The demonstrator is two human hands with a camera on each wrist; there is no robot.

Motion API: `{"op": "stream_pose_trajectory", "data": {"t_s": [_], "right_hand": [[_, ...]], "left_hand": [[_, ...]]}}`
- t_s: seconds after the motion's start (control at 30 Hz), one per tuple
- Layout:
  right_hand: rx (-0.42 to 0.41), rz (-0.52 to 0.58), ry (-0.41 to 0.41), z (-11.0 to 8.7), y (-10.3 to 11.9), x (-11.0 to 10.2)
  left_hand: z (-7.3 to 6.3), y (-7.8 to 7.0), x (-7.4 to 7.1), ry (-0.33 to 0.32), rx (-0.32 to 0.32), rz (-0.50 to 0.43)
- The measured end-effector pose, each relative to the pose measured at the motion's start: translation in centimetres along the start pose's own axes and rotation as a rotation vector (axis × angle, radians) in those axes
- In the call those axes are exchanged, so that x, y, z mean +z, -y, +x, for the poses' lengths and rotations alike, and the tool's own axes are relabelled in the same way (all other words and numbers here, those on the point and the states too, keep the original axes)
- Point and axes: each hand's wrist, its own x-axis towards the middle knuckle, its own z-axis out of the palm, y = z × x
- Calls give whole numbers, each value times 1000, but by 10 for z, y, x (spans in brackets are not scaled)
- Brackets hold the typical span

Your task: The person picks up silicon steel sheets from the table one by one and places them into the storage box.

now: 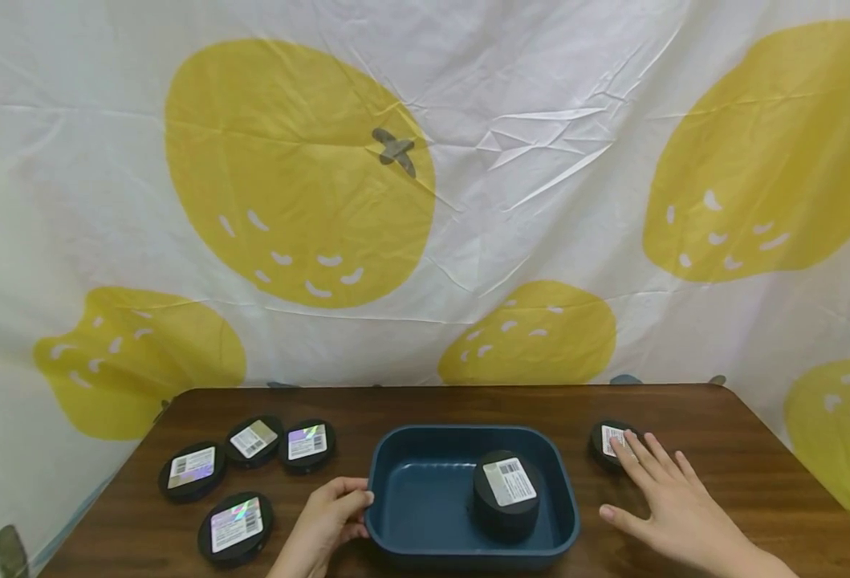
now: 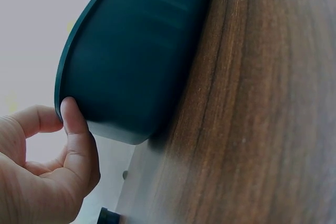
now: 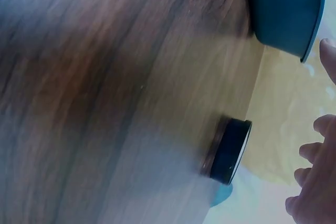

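Observation:
A blue plastic basin with rounded corners sits at the front middle of the table. My left hand pinches its left rim between thumb and fingers, which the left wrist view also shows on the basin. Inside, towards the right, lies a black round container with a white label on top; it looks taller than the others, and whether it is a stack I cannot tell. Above the table on the right, my right hand spreads its fingers near another labelled black round container. The right wrist view shows a gap between that container and the fingers.
Several black round containers with shiny labels lie left of the basin, one nearer the front and another farther back. The wooden table ends at a white curtain with yellow fruit prints.

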Motion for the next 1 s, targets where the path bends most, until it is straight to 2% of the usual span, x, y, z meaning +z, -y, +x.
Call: {"op": "stream_pose_trajectory", "data": {"t_s": [0.27, 0.77, 1.0], "right_hand": [[63, 46, 74, -2, -11, -4], [113, 38, 20, 0, -25, 0], [165, 76, 69, 6, -31, 0]], "left_hand": [[0, 0, 0, 8, -1, -2], [-1, -2, 0, 10, -3, -2], [-1, -2, 0, 15, -6, -1]]}}
